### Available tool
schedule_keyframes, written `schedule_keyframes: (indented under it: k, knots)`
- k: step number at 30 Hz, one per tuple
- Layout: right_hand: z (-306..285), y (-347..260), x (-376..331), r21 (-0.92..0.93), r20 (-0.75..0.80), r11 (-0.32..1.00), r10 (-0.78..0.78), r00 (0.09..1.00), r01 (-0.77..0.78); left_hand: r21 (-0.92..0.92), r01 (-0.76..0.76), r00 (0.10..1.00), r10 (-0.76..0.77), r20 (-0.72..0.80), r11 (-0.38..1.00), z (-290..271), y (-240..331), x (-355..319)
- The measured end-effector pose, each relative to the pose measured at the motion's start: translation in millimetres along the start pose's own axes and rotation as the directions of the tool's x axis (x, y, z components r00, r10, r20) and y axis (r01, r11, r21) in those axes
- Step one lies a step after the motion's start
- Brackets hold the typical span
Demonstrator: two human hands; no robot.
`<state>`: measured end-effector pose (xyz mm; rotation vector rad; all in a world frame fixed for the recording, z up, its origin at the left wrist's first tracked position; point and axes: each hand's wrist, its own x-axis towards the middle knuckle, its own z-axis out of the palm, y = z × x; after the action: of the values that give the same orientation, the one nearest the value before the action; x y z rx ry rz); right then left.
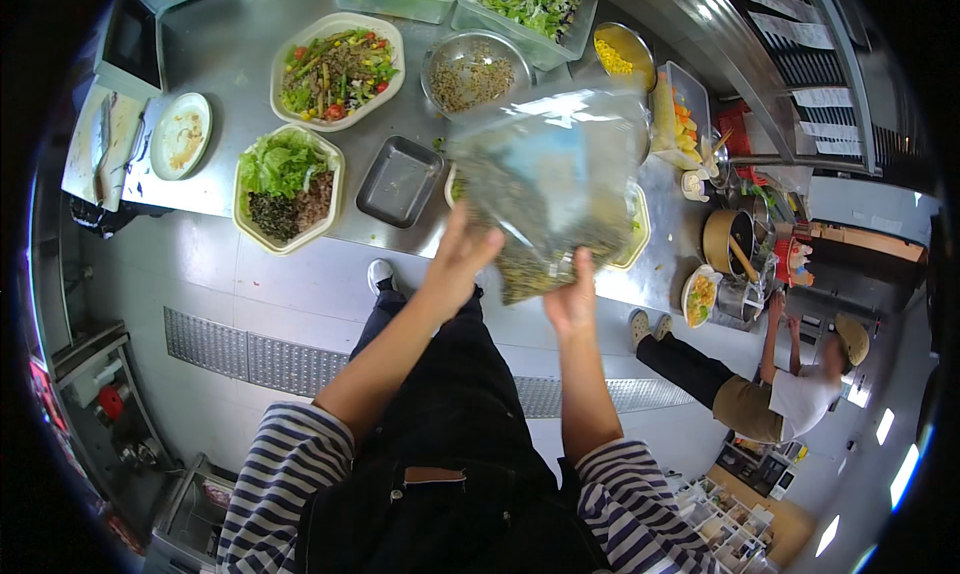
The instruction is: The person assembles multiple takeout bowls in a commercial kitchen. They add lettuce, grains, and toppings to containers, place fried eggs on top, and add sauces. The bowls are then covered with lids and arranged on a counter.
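Note:
A large clear plastic bag (540,204) hangs tilted before me over the counter's front edge, with small greenish-brown bits, perhaps seeds, gathered toward its bottom. My left hand (458,259) grips its lower left side. My right hand (572,296) holds the lower right corner, thumb on the near face. Behind the bag, mostly hidden, shows the rim of a pale bowl (640,229). Left of it lies an empty grey metal tray (400,184). Farther left stands a bowl of lettuce and dark and brown toppings (287,189).
At the back are a mixed salad bowl (338,72), a steel bowl of grains (478,72), tubs of greens (525,9), and a bowl of corn (622,54). A plate (181,136) and a knife (101,139) lie left. Another person (790,384) works at the right.

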<state>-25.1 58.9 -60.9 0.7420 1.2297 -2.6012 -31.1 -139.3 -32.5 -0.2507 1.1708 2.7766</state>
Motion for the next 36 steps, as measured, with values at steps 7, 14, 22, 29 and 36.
schedule_keyframes:
  k: [7,14,22,29,36]
  knots:
    - [-63,-100,3,-0.101,-0.153,0.975,-0.214,0.965,0.2,0.123,0.438,0.781,-0.309,-0.543,0.89,-11,-115,-24]
    - [-88,-113,34,-0.15,-0.107,0.968,-0.219,0.97,0.202,0.398,0.019,0.86,0.188,-0.474,0.917,-10,-136,16]
    - [-73,-114,31,-0.278,-0.078,0.934,-0.255,0.964,0.225,0.599,0.101,0.907,0.174,-0.383,0.794,-60,-94,12]
    - [-68,-109,18,-0.343,-0.184,0.909,-0.311,0.932,0.236,0.999,-0.053,0.871,0.489,0.044,0.004,-6,-42,23]
    - [-57,-103,11,-0.466,-0.104,0.837,-0.374,0.921,0.287,0.985,-0.121,0.911,0.381,0.16,-0.126,-27,-46,89]
